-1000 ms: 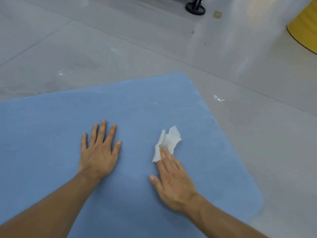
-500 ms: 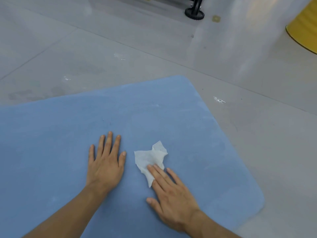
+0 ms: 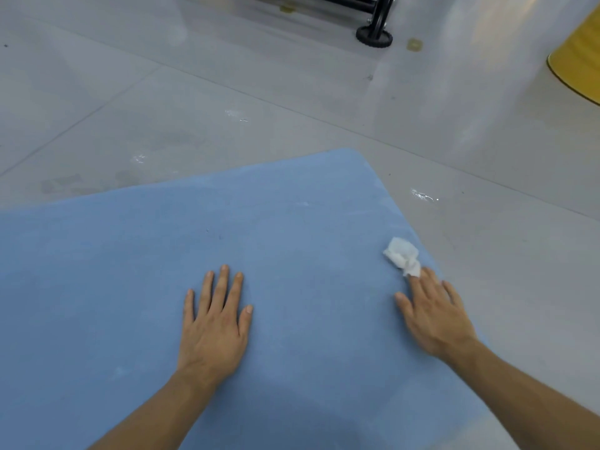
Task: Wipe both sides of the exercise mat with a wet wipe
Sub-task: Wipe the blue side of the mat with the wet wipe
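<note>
- Risk, loss of the wipe: the wet wipe (image 3: 402,256) is bunched into a small wad just inside the right edge of the exercise mat (image 3: 292,222). I judge that one more outward stroke could push it onto the floor (image 3: 194,108), where it would pick up grit.
- Risk, slip: only the fingertips (image 3: 418,280) of the right hand (image 3: 435,316) touch the near end of the wad. With so little contact, I judge the wipe could slide out from under them.
- Risk, missed bands: a wadded wipe covers a narrow track. I judge strips of the mat may go unwiped unless the wipe is spread out.
- Risk, mat shift: the floor looks glossy. If the left hand (image 3: 212,323) lifts, I expect that the mat could creep or ruck.
- Grip, right: fingers extended, nothing enclosed. The hand presses the wipe against the mat and does not pinch it.
- Grip, left: palm down, fingers straight and slightly spread, resting flat on the mat near its middle. It holds nothing.
- Location: the blue mat lies flat on the floor, one face up. I judge the underside is not yet done.
</note>
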A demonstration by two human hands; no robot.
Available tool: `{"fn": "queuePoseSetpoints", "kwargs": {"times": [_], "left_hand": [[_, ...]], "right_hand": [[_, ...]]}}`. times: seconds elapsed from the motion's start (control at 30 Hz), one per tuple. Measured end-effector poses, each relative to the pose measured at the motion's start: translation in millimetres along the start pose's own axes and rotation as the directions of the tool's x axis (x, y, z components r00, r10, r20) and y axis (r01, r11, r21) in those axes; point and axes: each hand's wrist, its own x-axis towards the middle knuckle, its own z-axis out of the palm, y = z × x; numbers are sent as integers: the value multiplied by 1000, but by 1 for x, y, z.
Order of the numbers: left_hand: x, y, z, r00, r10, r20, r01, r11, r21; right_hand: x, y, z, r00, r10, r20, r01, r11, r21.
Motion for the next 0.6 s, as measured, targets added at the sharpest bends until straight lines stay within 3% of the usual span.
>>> {"fn": "queuePoseSetpoints", "kwargs": {"times": [0.13,0.23,0.37,0.6], "left_hand": [[-2,0,0,1000,1,-3,-1,1000,-14],[-6,1,1,1000,10,-15,-10,1000,2],[-13,1,4,999,26,-32,-25,1000,17],[-17,0,4,997,53,-62,-50,998,35]], "right_hand": [[1,40,-6,979,176,105,-180,983,29],[0,40,-4,975,202,89,-212,971,111],[-15,4,9,999,-30,26,25,987,158],[-63,-77,21,951,-287,-116,303,941,150]]}}
